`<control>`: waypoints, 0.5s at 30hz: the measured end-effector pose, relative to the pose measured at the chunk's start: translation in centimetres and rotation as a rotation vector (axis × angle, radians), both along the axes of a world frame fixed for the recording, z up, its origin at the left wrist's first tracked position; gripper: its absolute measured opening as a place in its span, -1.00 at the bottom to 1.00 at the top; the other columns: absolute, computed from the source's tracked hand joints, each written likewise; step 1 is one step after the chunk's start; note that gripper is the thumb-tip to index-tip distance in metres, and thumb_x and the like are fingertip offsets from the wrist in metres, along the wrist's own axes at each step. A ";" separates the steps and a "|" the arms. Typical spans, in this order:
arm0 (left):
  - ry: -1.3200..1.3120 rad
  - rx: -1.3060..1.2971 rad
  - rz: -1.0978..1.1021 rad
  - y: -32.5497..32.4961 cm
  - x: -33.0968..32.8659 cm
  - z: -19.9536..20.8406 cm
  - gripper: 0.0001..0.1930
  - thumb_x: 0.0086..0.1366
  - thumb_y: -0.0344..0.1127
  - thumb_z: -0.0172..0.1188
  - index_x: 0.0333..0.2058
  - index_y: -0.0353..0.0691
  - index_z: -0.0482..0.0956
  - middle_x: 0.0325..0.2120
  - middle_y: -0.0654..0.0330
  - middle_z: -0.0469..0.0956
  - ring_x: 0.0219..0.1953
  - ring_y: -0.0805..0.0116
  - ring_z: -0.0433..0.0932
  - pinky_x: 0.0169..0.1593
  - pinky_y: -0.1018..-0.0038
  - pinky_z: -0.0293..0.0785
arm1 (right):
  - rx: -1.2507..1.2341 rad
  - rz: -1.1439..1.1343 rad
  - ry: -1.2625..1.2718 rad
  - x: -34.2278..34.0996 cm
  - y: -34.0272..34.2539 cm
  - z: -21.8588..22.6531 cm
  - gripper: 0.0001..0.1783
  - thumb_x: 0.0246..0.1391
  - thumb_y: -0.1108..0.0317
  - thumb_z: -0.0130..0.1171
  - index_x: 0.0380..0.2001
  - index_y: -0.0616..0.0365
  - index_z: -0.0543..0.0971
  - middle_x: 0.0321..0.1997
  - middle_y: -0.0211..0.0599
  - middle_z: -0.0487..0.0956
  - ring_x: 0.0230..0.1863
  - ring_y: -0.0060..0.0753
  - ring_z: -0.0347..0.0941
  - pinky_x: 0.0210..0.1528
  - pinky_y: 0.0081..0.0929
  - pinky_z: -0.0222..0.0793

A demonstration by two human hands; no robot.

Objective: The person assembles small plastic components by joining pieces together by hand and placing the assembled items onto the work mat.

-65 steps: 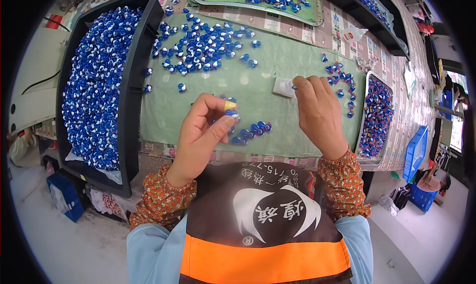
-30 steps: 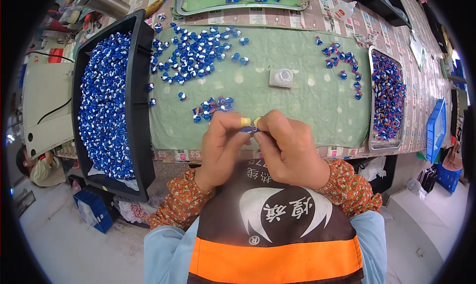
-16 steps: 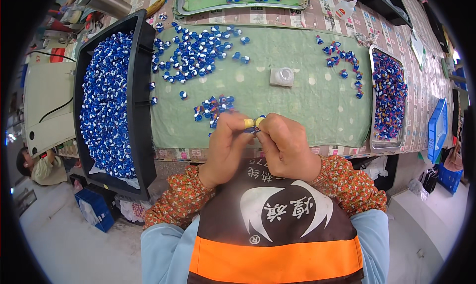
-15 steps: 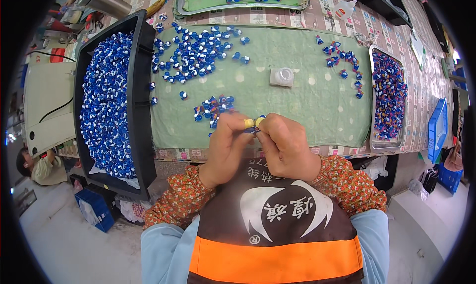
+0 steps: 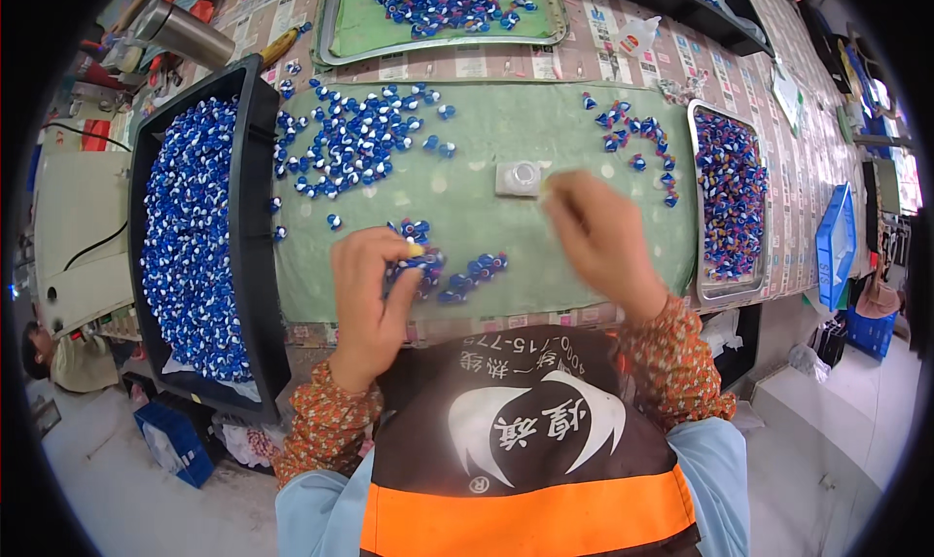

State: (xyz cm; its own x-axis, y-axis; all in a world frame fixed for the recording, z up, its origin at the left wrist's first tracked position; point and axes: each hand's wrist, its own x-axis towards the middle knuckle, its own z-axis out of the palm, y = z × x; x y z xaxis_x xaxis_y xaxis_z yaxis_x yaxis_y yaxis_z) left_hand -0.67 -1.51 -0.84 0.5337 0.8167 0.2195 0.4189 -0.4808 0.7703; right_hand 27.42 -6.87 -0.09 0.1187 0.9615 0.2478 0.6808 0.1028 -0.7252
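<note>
My left hand (image 5: pixel 368 289) is over a small heap of blue and reddish beads (image 5: pixel 426 263), finger and thumb apart, with beads showing by the tips. A yellow cover sits on its index fingertip. My right hand (image 5: pixel 598 236) is blurred, its fingers beside a small whitish block with a round clear cup (image 5: pixel 519 179); whether it holds anything is not visible. Next to the heap, a short cluster of blue beads (image 5: pixel 474 276) lies near the cloth's front edge. Loose blue-and-white beads (image 5: pixel 360 139) spread over the cloth's far left.
A deep black bin (image 5: pixel 261 265) of blue-and-white beads stands left. At right are a metal tray (image 5: pixel 697 202) of blue-red beads and a curved scatter of beads (image 5: pixel 637 129). Another tray (image 5: pixel 438 41) lies at the back, with a steel flask (image 5: pixel 185 32) farther left.
My hands, which were together at the front, have come apart: the left to the heap, the right out to the whitish block. A short cluster of beads now shows between them. The view has shifted.
</note>
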 end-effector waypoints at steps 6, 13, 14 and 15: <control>0.200 0.045 0.097 0.5 -1.4 -1.4 -0.78 0.30 -0.39 0.27 -0.09 -0.16 0.55 -0.02 0.10 0.48 0.11 0.03 0.31 0.21 0.17 0.17 | 0.095 -0.244 -0.514 7.7 4.8 -1.8 -0.87 0.18 0.52 0.18 -0.19 0.17 0.55 -0.23 -0.15 0.59 -0.19 -0.03 0.50 -0.15 -0.15 0.41; 0.239 0.056 0.137 0.7 -1.8 -1.6 -0.73 0.28 -0.41 0.23 -0.03 -0.12 0.56 0.02 0.14 0.45 0.16 0.03 0.28 0.25 0.13 0.11 | 0.036 -0.277 -0.556 9.9 5.5 -2.1 -0.86 0.16 0.52 0.16 -0.20 0.12 0.56 -0.26 -0.15 0.57 -0.15 0.06 0.45 -0.09 -0.09 0.39; 0.227 0.054 0.142 0.7 -2.0 -1.9 -0.72 0.27 -0.43 0.22 -0.03 -0.12 0.57 0.02 0.14 0.45 0.16 0.03 0.28 0.26 0.14 0.11 | 0.024 -0.242 -0.568 9.6 5.4 -2.1 -0.87 0.17 0.50 0.17 -0.20 0.11 0.57 -0.27 -0.16 0.55 -0.15 0.05 0.45 -0.10 -0.10 0.39; 0.222 0.055 0.142 0.8 -2.1 -1.9 -0.72 0.27 -0.43 0.22 -0.03 -0.12 0.57 0.02 0.14 0.45 0.16 0.03 0.28 0.26 0.14 0.11 | 0.027 -0.242 -0.573 9.3 5.4 -2.2 -0.87 0.17 0.50 0.17 -0.20 0.11 0.57 -0.27 -0.16 0.55 -0.15 0.05 0.45 -0.10 -0.10 0.39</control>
